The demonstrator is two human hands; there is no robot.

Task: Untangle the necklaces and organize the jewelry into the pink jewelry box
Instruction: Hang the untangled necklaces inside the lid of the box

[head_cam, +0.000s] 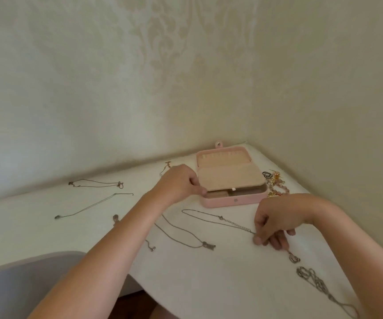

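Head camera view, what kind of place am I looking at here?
Probably a room in a home, maybe a bedroom: damask-patterned wallpaper, a white table set into the corner, and an open pink jewelry box with necklaces laid out on the table.

Your head-worn wide-angle camera, the only view, looks forward and down at the white table (209, 284) from close above, facing the cream patterned wall corner (251, 107), with your left hand (178, 183) and right hand (278, 217) mid-frame.

- The jewelry box (232, 202) stood on the table (209, 284), far right, by the wall corner (254, 111).
- Small pieces (275, 181) lay just right of it.
- One necklace (220, 218) lay before it; other necklaces (93, 184) lay left.
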